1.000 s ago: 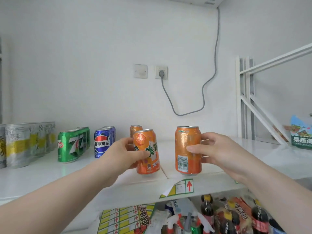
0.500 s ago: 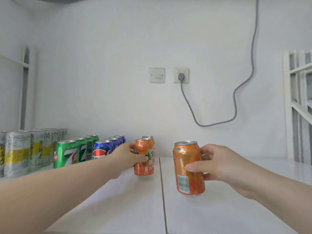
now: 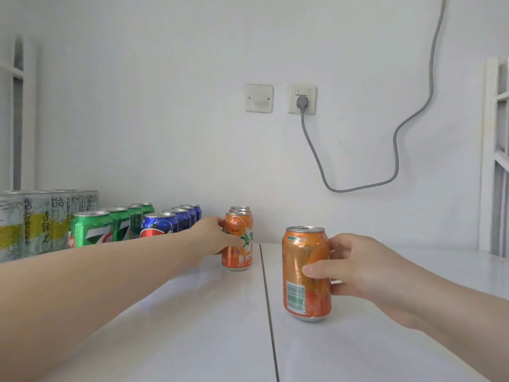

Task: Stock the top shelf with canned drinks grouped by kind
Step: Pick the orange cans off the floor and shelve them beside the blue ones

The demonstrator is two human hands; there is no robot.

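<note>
Head view, top shelf (image 3: 192, 326). My left hand (image 3: 212, 238) is wrapped around an orange can (image 3: 239, 244) standing upright on the shelf, directly in front of two more orange cans (image 3: 240, 208) in a row running back toward the wall. My right hand (image 3: 355, 267) is closed on a second orange can (image 3: 306, 274) — thumb across its front, fingers behind — held upright nearer the shelf's front edge, right of the seam between the shelf panels; whether its base rests on the shelf I cannot tell. Left of the orange row stand rows by kind — blue cans (image 3: 159, 224), green cans (image 3: 91, 230), tall silver-and-yellow cans (image 3: 38, 224). A grey cable (image 3: 396, 150) hangs from the wall socket (image 3: 302, 99).
</note>
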